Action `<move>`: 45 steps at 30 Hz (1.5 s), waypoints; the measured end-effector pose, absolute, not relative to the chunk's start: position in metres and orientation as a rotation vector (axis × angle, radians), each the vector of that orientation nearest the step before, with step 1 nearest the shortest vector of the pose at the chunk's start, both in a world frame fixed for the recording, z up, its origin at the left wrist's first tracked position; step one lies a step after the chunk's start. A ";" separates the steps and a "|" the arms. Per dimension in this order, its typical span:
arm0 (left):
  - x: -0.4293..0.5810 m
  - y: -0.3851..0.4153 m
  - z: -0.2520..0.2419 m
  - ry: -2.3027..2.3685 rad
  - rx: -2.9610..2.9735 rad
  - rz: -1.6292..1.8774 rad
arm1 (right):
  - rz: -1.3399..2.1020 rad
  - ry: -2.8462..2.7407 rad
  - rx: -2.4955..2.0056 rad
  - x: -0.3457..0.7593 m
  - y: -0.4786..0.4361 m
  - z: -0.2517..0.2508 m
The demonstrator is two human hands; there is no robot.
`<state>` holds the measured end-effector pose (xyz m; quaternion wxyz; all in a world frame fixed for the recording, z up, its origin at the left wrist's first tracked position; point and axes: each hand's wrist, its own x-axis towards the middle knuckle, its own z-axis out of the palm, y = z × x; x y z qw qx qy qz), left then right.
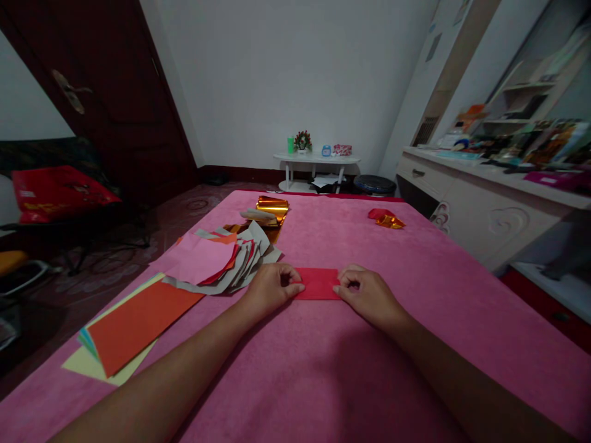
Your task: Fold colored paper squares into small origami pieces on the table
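Note:
A small red sheet of paper (317, 284) lies flat at the middle of the pink-covered table (295, 381), its long side running left to right. My left hand (276, 284) pinches its left end between thumb and fingers. At the opposite end, my right hand (364, 292) pinches the paper the same way. Both hands rest low at the tabletop. Close to my left hand is a loose pile of grey, red and pink paper pieces (207, 255). Whether the red paper is folded or a single layer, I cannot tell.
Coloured paper sheets, orange on top (143, 320), lie at the table's left. A shiny gold foil roll (272, 209) sits behind the paper pile. Crumpled red and gold pieces (386, 218) are at the far right. Beyond stand a white side table (318, 158) and a dresser (480, 209).

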<state>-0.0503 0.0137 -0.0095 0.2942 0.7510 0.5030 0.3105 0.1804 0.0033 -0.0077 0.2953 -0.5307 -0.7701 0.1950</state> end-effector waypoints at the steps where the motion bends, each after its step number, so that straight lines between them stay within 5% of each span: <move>1: -0.050 0.013 -0.010 1.342 2.024 0.835 | 0.497 -2.054 -1.441 0.180 0.003 -0.008; 32: -0.055 0.018 -0.008 1.362 2.134 0.833 | 0.923 -1.875 -1.454 0.182 0.014 -0.006; 45: -0.055 -0.008 0.012 0.991 2.341 1.567 | 0.199 -1.853 -0.784 0.178 -0.019 0.008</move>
